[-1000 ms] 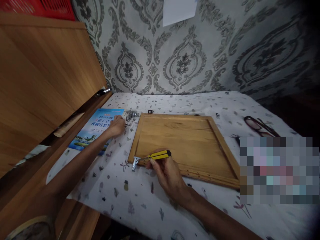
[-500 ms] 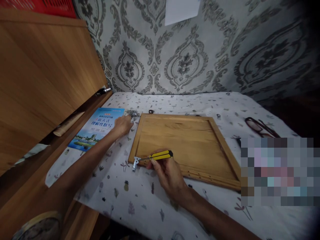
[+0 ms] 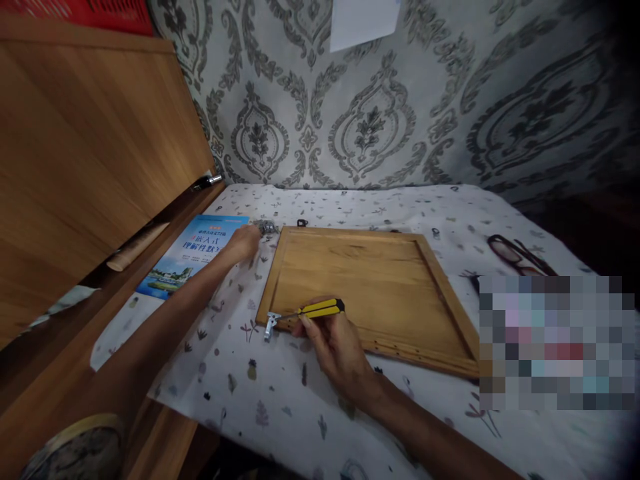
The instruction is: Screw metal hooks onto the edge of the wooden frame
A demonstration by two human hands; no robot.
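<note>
The left hand [image 3: 243, 245] has been moved near the metal parts [image 3: 270, 228], now easily reached; its grip can't be told. The screwdriver [image 3: 323, 308] is held in the right hand [image 3: 341, 353], at the hinge [image 3: 271, 325] on the wooden panel [image 3: 350, 273].

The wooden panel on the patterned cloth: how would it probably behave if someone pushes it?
The wooden panel looks stiff, judging by its straight, framed edges. Lying flat, it would probably slide rather than roll or tip. Because it rests on the patterned cloth, that cloth might drag along.
</note>
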